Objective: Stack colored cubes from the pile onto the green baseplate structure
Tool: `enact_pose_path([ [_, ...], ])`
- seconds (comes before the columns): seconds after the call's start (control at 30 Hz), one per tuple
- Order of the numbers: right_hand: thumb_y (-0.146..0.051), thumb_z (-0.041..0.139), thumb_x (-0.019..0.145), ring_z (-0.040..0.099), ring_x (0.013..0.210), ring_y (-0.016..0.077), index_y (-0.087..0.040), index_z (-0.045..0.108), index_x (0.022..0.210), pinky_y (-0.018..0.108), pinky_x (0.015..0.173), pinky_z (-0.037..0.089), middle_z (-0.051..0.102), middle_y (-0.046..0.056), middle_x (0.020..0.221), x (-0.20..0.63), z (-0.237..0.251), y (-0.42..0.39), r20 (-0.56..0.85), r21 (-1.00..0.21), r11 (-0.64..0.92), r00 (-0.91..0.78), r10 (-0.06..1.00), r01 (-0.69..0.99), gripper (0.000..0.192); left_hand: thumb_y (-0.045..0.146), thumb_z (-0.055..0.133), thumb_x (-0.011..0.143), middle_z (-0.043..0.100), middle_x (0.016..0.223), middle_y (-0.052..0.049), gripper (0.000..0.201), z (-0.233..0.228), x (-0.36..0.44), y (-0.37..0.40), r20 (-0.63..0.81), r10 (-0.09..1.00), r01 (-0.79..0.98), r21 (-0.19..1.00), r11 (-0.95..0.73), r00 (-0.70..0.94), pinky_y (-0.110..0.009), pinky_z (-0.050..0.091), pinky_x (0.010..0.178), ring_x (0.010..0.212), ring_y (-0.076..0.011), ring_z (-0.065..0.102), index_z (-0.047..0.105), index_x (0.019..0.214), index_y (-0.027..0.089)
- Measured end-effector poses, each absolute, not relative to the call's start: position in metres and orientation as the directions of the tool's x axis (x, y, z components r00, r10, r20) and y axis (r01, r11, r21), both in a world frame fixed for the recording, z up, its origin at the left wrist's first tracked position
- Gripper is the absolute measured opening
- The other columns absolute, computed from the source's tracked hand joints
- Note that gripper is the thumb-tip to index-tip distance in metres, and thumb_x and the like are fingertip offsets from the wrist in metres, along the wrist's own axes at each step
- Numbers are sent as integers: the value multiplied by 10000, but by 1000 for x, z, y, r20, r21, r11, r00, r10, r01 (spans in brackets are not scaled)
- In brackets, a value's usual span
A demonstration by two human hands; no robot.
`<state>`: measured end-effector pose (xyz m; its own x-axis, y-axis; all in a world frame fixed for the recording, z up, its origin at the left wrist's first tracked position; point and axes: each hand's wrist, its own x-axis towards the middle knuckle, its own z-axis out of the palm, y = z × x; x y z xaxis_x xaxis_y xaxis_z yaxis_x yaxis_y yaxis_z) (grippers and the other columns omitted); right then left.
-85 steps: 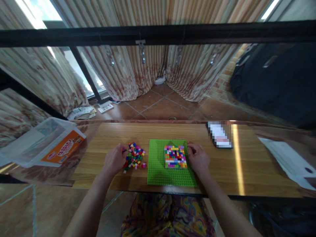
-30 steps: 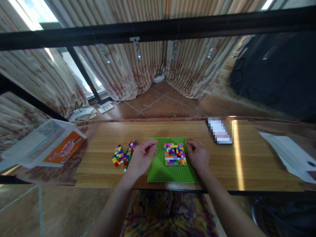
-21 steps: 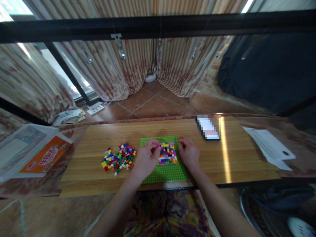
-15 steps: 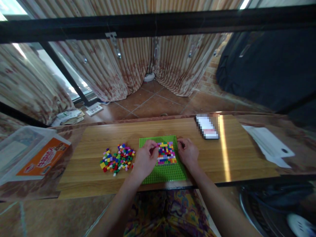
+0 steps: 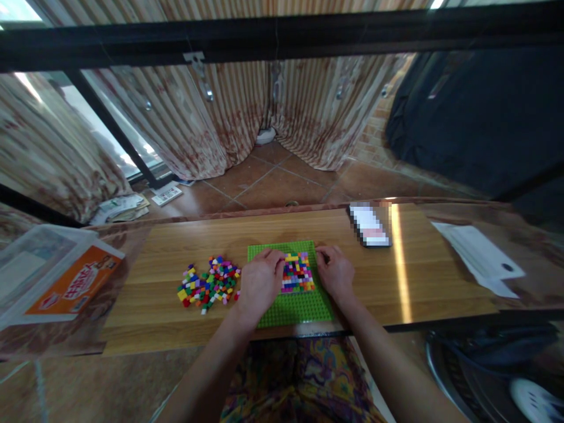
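The person's left hand [image 5: 259,282] rests on the green baseplate [image 5: 291,308], which lies at the middle of the table's near edge, its fingers curled narrow at the left side of the square of coloured small bricks [image 5: 298,272] built on the plate's far half. Whether a brick is pinched between the fingertips cannot be told; they are too small and partly hidden. The right hand [image 5: 335,275] sits just beside the square's right side, fingers loosely bent, touching the plate and seeming to steady it. A loose heap of mixed bricks [image 5: 208,286] lies on the wooden table [image 5: 282,226] left of the plate, near the left hand. To seat a brick well here, it likely pays to line the piece squarely over the studs, press straight down, and keep the other hand firm on the plate so it does not slide. A plastic box with an orange label [image 5: 53,276] sits off the table's left end, papers [image 5: 478,258] at the right end.
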<state>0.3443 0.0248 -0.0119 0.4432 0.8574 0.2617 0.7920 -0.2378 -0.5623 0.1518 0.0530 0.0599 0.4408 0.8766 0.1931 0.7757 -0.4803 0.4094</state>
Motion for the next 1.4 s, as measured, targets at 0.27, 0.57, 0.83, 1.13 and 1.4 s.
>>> enact_pose_path([
  [0.27, -289, 476, 894, 594, 770, 157, -220, 713, 917, 260, 628, 373, 681, 41, 932, 344, -11, 25, 265, -564, -233, 441, 858, 792, 248, 220, 535, 908, 711, 963, -27, 127, 59, 155, 51, 192, 896, 779, 444, -442, 399, -294, 486, 777, 892, -191, 652, 651, 960, 211],
  [0.57, -296, 470, 887, 596, 783, 168, -216, 714, 917, 264, 637, 382, 687, 49, 936, 345, -10, 24, 252, -565, -235, 437, 863, 791, 258, 172, 477, 922, 699, 1035, -41, 252, 39, 141, 36, 333, 878, 677, 561, -477, 343, -296, 508, 852, 949, -172, 644, 636, 1111, 226],
  [0.83, -289, 485, 878, 600, 790, 170, -213, 716, 909, 264, 645, 384, 689, 45, 929, 345, -10, 24, 255, -572, -228, 435, 864, 788, 245, 142, 478, 902, 663, 1142, -68, 369, 35, 142, 31, 355, 824, 725, 400, -560, 441, -350, 511, 912, 1046, -217, 607, 603, 1237, 233],
  [1.13, -297, 476, 882, 589, 780, 163, -203, 714, 921, 258, 633, 371, 676, 53, 918, 346, -10, 23, 248, -558, -236, 431, 868, 796, 259, 98, 473, 878, 665, 1151, -67, 402, 44, 147, 29, 279, 839, 795, 283, -537, 467, -349, 522, 884, 1003, -223, 609, 601, 1237, 225],
  [1.4, -301, 463, 877, 575, 762, 167, -199, 717, 917, 267, 613, 352, 670, 60, 924, 347, -11, 23, 276, -536, -222, 417, 866, 815, 277, 77, 448, 874, 635, 1206, -79, 433, 46, 149, 27, 207, 858, 798, 316, -514, 470, -350, 529, 890, 1039, -220, 607, 572, 1264, 218],
])
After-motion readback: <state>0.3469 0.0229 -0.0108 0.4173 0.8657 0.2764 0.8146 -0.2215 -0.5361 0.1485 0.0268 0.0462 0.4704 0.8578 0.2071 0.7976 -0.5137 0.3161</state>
